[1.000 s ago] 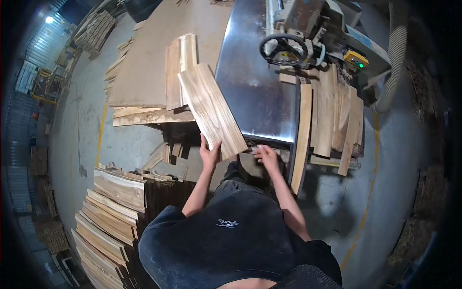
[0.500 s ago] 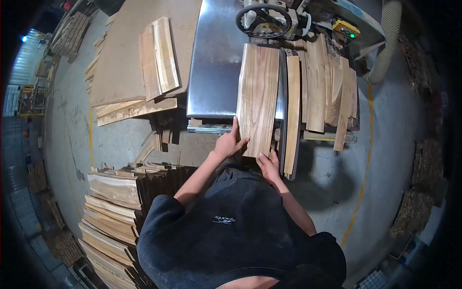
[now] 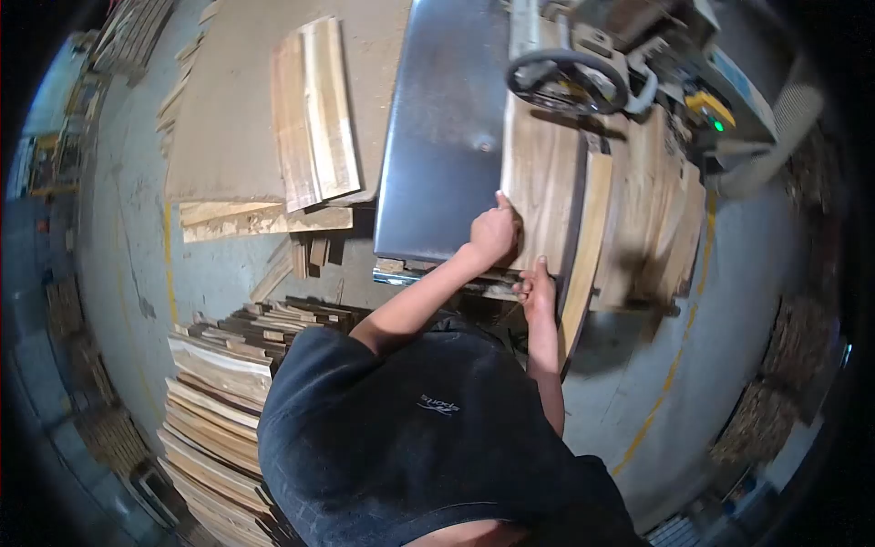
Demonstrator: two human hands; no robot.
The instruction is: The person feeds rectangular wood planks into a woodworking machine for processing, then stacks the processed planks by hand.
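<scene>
A wide wooden board (image 3: 540,182) lies lengthwise on the right part of a shiny metal machine table (image 3: 437,155), its far end under the machine's handwheel (image 3: 567,82). Against the board's left edge rests my left hand (image 3: 495,230), index finger pointing forward and the other fingers curled. My right hand (image 3: 538,290) is at the near end, thumb up on the board and fingers folded at the end edge. A dark guide strip runs along the board's right side, with a narrow wooden strip (image 3: 588,246) beyond it.
Another board (image 3: 316,114) lies on the brown side table (image 3: 223,137) to the left. Stacked boards (image 3: 214,410) stand at lower left. More planks (image 3: 652,219) lie right of the guide. A control box with a green light (image 3: 711,111) and a ribbed hose (image 3: 793,128) are at upper right.
The board has slid forward, its far end passing under the handwheel. Both hands have moved with it, the left one forward along its left edge. The camera view has shifted.
</scene>
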